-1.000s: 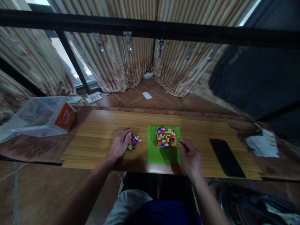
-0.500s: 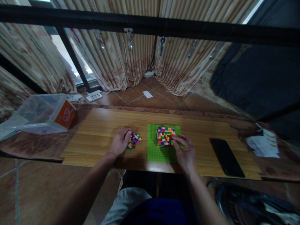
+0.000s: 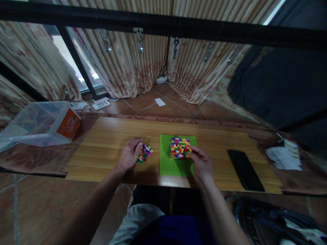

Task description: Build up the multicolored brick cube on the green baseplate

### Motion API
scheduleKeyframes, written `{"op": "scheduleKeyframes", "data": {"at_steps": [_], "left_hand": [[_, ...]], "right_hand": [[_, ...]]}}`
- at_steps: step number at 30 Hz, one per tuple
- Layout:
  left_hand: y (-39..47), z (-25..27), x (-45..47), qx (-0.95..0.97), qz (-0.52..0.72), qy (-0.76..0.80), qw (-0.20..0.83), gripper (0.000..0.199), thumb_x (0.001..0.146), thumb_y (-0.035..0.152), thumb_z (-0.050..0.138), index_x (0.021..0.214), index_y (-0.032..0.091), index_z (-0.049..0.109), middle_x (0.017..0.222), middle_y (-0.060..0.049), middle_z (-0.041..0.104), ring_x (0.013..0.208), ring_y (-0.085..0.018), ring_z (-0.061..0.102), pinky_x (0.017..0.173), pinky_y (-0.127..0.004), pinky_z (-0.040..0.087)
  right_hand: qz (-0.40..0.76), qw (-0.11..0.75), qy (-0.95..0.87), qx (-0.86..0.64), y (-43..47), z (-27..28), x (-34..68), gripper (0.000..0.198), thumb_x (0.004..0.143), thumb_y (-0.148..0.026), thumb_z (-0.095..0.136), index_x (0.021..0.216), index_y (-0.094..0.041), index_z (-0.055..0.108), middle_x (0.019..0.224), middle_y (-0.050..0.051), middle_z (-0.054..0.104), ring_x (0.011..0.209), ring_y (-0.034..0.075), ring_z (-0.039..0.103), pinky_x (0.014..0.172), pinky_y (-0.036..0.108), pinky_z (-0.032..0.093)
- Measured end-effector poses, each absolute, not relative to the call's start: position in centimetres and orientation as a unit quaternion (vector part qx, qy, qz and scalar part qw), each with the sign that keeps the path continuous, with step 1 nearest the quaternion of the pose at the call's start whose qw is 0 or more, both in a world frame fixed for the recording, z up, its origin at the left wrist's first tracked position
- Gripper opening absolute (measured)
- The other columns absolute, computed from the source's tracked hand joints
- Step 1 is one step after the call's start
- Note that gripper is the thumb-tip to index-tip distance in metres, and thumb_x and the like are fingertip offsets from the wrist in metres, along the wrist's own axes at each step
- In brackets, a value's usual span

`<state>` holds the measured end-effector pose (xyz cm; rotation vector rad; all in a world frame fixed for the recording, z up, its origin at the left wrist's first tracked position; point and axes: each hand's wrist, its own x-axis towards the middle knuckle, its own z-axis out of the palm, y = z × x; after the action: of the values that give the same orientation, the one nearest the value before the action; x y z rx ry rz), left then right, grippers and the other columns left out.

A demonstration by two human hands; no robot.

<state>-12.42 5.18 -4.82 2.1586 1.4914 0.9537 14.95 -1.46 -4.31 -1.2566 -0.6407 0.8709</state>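
Observation:
My left hand (image 3: pixel 130 153) rests on the wooden tabletop, its fingers loosely bent and a little apart, with the thumb side against a pile of small coloured toy bricks (image 3: pixel 146 152). Nothing shows in its grasp. A green studded baseplate (image 3: pixel 167 167) lies to the right of the pile, bearing a rectangular block built of many-coloured bricks (image 3: pixel 179 147). At that block's right edge is my right hand (image 3: pixel 203 166), thumb and forefinger pinched together at its top. Whatever lies between those fingertips is too small or hidden to make out.
A black phone-like slab (image 3: pixel 245 170) lies on the table (image 3: pixel 109 131) at the right. At the left stands a clear plastic bin (image 3: pixel 43 126) with an orange label. White papers (image 3: pixel 284 156) lie beyond the table's right end, and a dark metal bar (image 3: pixel 158 25) crosses above.
My right hand's fingers have drawn slightly closer together at the right edge of the brick block. My left hand stays beside the pile. The whole view has shifted slightly.

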Motion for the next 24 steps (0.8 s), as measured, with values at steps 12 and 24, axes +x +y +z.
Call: {"op": "scheduleKeyframes", "data": {"at_steps": [12,24], "left_hand": [[5.1,-4.9,-12.4,0.761,0.348,0.523,0.164,0.036,0.095,0.04,0.037,0.099,0.017,0.065,0.101,-0.009,0.069,0.099,-0.022,0.062,0.093,-0.038,0.048],[5.2,-5.4,-12.4,0.749,0.369,0.524,0.167,0.039,0.098,0.037,0.032,0.097,0.018,0.065,0.102,-0.009,0.069,0.101,-0.022,0.062,0.094,-0.039,0.049]], "right_hand": [[0.384,0.675,-0.288,-0.56,-1.2,-4.8,15.1,0.024,0.062,-0.025,0.074,0.085,-0.02,0.072,0.086,0.002,0.071,0.081,0.016,0.062,0.08,0.034,0.045],[0.204,0.436,-0.683,-0.55,-4.8,-2.6,8.3,0.016,0.089,-0.027,0.055,0.098,-0.024,0.069,0.094,0.004,0.067,0.09,0.019,0.061,0.082,0.035,0.049]]}}
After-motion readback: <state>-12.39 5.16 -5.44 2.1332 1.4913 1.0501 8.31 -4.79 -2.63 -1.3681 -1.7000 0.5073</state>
